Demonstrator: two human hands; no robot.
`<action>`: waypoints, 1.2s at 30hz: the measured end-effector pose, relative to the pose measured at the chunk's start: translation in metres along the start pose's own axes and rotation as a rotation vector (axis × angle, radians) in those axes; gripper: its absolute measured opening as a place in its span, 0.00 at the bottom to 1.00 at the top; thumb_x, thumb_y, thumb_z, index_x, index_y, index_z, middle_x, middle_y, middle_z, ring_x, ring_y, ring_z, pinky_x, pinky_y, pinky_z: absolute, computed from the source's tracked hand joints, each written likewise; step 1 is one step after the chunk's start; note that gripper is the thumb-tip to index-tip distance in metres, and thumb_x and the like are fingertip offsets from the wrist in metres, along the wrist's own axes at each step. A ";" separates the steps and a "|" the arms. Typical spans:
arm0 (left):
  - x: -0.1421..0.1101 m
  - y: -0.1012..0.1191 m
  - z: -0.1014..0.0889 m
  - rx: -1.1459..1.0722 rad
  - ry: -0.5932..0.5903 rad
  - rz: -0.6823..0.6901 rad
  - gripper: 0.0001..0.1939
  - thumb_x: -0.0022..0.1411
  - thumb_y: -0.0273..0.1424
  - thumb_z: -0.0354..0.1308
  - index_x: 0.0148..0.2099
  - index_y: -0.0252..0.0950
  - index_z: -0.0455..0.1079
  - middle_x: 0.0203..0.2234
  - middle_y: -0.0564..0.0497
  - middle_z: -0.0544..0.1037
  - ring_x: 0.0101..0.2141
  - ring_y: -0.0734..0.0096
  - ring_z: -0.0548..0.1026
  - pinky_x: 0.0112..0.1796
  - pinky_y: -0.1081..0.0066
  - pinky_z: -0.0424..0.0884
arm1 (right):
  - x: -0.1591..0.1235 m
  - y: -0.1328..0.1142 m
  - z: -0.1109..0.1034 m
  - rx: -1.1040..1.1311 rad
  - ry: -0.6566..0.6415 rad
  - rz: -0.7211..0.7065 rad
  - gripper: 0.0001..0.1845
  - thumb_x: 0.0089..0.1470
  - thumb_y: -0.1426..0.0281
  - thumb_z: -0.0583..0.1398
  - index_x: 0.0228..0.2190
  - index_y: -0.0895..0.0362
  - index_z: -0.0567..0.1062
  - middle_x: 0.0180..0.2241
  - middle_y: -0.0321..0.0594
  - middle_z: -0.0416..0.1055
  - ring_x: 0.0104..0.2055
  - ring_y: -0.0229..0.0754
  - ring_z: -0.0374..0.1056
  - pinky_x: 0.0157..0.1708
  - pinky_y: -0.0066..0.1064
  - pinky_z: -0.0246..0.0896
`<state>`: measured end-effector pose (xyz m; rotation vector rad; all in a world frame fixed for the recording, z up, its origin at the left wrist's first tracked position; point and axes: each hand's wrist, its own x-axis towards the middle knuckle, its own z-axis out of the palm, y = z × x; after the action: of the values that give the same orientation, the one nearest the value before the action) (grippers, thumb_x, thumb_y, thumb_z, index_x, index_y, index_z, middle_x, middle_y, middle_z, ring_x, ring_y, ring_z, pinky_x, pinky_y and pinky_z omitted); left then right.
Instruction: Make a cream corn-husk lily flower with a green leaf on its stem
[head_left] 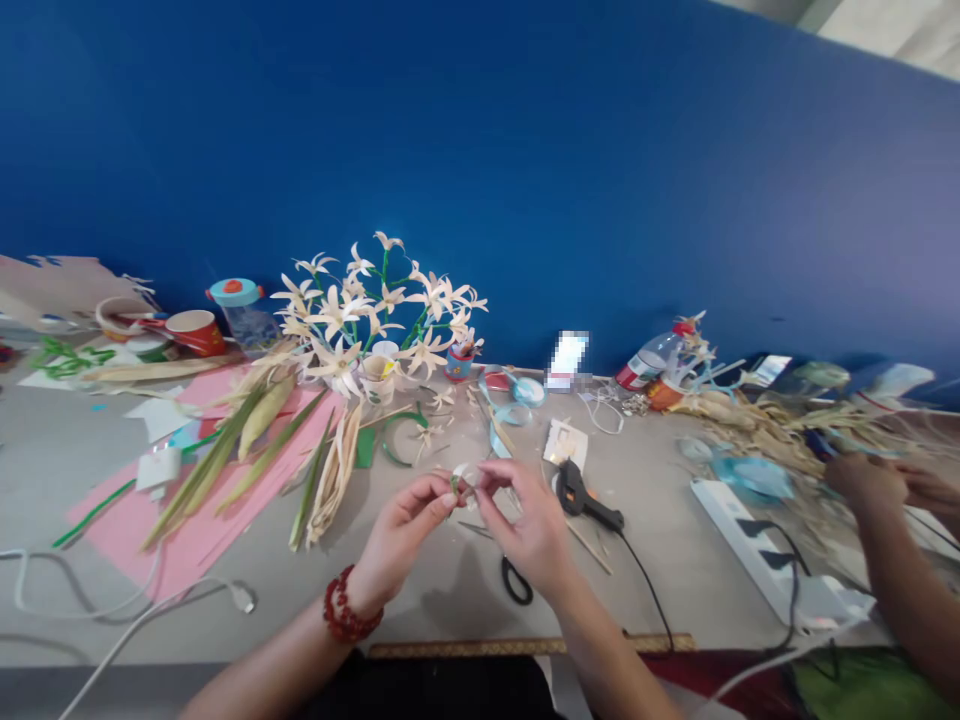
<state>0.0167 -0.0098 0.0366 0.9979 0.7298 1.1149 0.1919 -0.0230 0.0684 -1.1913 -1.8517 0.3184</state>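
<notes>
My left hand [409,535] pinches a small green-and-white piece [454,484] at its fingertips, too small and blurred to name. Close beside it, the fingers of my right hand [529,525] are pressed together on the pale, translucent part of this piece. Both hands are raised over the near middle of the table. Scissors with a black handle [517,582] lie under my right hand, their blades partly covered. Just right of that hand rests a black hot glue gun [585,495].
Pale handmade flowers [382,300] on green stems stand at the back. Corn husks [262,420] lie on pink paper [120,535] at left. A white power strip [772,560] is at right, near a co-worker's hands [870,490]. A lit phone [568,360] leans against the blue wall.
</notes>
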 end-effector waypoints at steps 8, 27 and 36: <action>-0.007 -0.004 0.003 -0.107 0.031 -0.036 0.07 0.62 0.34 0.63 0.35 0.35 0.74 0.33 0.49 0.77 0.38 0.68 0.71 0.44 0.71 0.66 | -0.007 -0.006 0.006 0.298 0.002 0.141 0.11 0.58 0.72 0.60 0.44 0.54 0.71 0.37 0.40 0.74 0.34 0.39 0.72 0.37 0.33 0.70; -0.009 -0.008 0.014 -0.014 0.048 -0.065 0.09 0.62 0.35 0.62 0.31 0.35 0.72 0.29 0.50 0.76 0.35 0.66 0.71 0.40 0.70 0.64 | -0.012 0.001 0.000 0.417 0.136 0.085 0.05 0.57 0.75 0.61 0.33 0.53 0.75 0.33 0.39 0.72 0.39 0.44 0.70 0.40 0.35 0.67; -0.007 -0.003 0.015 -0.049 0.011 -0.098 0.09 0.63 0.34 0.61 0.31 0.35 0.72 0.30 0.48 0.78 0.37 0.64 0.73 0.42 0.68 0.64 | 0.001 -0.001 -0.001 0.299 0.144 0.027 0.06 0.57 0.74 0.60 0.33 0.51 0.75 0.32 0.39 0.73 0.38 0.45 0.71 0.40 0.38 0.67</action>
<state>0.0293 -0.0210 0.0399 0.9063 0.7493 1.0495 0.1923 -0.0229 0.0701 -1.0069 -1.6001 0.4933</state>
